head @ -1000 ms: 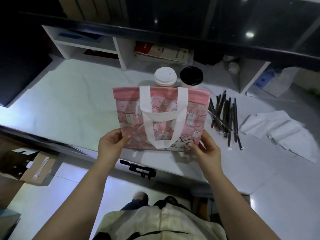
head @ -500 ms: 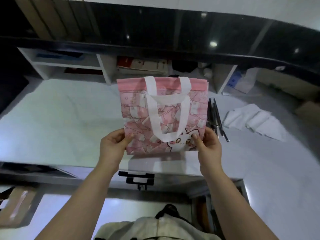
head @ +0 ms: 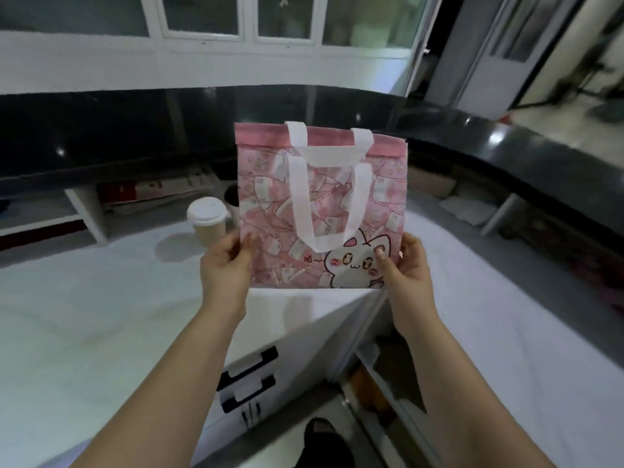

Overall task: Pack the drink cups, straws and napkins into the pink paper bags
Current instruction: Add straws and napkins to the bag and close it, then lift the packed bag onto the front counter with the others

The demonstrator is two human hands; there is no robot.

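One pink bag (head: 320, 204), flat, held upright above counter (head: 84, 315); pinched at lower corners by left hand (head: 224, 265) and right hand (head: 410, 265). Light, floppy; probably best opened at top rim.

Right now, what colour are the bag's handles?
White, on the pink bag with a cat print; its handles show best in the head view.

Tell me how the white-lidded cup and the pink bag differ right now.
The white-lidded cup stands on the white counter; the pink bag is held up off it by the left hand and right hand. The cup is plain tan under its lid; the bag is patterned, with a cartoon cat. Both are upright.
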